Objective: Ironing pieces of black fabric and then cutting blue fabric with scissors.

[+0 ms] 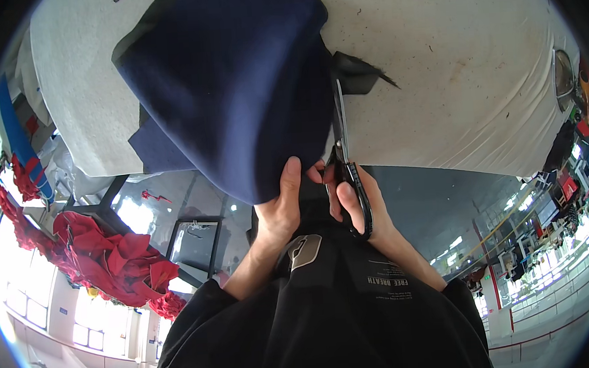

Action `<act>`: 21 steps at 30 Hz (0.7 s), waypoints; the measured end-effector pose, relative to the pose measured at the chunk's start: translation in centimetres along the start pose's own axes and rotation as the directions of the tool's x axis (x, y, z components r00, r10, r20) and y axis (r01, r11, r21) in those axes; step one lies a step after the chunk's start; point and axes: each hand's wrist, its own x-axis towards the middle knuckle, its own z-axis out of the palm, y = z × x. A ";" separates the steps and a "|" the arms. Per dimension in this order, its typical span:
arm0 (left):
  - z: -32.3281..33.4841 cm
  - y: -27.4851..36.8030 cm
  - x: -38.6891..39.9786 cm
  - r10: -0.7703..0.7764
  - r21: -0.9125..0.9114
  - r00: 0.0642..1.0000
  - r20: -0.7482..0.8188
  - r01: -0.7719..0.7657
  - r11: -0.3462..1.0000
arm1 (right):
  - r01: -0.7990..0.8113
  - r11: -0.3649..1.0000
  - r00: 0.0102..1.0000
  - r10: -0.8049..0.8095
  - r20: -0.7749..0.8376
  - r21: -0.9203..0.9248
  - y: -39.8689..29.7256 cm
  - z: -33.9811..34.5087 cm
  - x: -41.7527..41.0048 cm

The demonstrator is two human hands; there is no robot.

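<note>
A large piece of navy blue fabric (218, 87) lies over the table, its near edge lifted and curved toward me. My left hand (283, 200) grips that near edge, thumb on top and fingers hidden underneath. In my right hand (361, 200) is a pair of scissors (341, 145) with black handles, the blades pointing away from me along the fabric's right edge. How far the blades are apart is hard to see. Beyond the blade tips, a dark scrap of cloth (356, 74) with a frayed end rests on the table. Another navy corner (158, 149) shows beneath the fabric at left.
The table (449, 73) wears a pale cloth cover, wrinkled at right, with bits of thread on it. Red fabric (117, 260) is heaped at the left beside a dark frame (195, 251). An oval metal-rimmed object (564, 79) sits at the table's right edge.
</note>
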 end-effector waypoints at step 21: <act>2.7 11.3 16.9 -0.379 0.164 0.287 0.880 -0.932 -0.324 | 0.099 0.993 0.994 -0.101 -0.040 -0.062 -0.6 -7.5 -7.6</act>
